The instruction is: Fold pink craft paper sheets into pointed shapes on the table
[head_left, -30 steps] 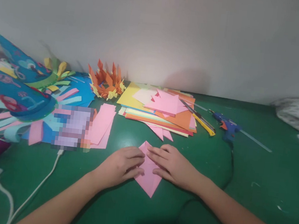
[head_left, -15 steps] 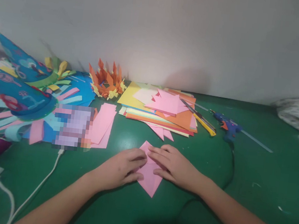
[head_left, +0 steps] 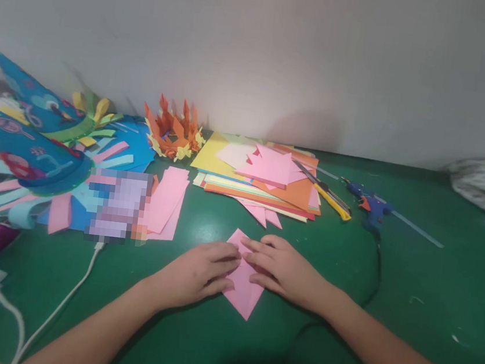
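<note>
A folded piece of pink paper [head_left: 244, 293], kite-shaped, lies flat on the green table in front of me. My left hand [head_left: 203, 272] rests on its left side, fingers extended over the paper and thumb near the lower left edge. From the right, my right hand [head_left: 282, 266] lies across the upper part with its fingers spread. Both sets of fingertips press on the paper close to each other near a crease and partly hide it. Neither hand is closed round anything.
Behind the hands lies a stack of coloured paper [head_left: 263, 193], with a yellow box cutter [head_left: 332, 201] and a blue glue gun [head_left: 371, 207] to its right. Pink strips [head_left: 167, 203], an orange paper crown [head_left: 173, 133] and blue cone hats [head_left: 44, 156] are leftward. A white cable [head_left: 70, 294] runs at left.
The fingers of my left hand have shifted slightly right, toward those of my right hand. The pink paper stays in place.
</note>
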### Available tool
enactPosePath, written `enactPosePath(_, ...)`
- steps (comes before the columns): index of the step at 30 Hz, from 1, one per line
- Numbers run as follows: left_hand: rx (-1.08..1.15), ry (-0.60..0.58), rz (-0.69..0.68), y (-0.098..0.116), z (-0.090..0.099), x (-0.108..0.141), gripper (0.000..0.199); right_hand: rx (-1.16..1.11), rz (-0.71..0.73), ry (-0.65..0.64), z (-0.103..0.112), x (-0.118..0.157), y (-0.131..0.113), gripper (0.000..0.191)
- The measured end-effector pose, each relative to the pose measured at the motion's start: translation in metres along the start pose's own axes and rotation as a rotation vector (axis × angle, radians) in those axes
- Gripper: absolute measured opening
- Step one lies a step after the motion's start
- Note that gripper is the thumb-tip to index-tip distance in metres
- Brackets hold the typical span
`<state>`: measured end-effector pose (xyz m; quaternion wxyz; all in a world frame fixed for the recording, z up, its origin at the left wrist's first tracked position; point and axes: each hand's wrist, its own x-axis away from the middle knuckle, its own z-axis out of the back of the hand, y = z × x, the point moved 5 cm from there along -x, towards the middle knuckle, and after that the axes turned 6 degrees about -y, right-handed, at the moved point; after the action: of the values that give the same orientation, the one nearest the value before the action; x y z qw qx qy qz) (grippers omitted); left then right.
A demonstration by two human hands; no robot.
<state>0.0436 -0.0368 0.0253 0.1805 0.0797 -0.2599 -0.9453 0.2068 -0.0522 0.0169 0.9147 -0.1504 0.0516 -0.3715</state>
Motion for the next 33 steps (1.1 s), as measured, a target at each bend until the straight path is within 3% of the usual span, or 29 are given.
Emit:
enactPosePath(15,-0.077,0.023,0.051,-0.005,-0.001,-0.001,0.025,0.081,0.048,0.014,0.004,0.000,-0.005,0.030)
enactPosePath(33,0.035,0.055,0.093,-0.011,0.003,-0.001,0.027,0.164,0.066,0.012,0.009,-0.001,-0.011,0.025)
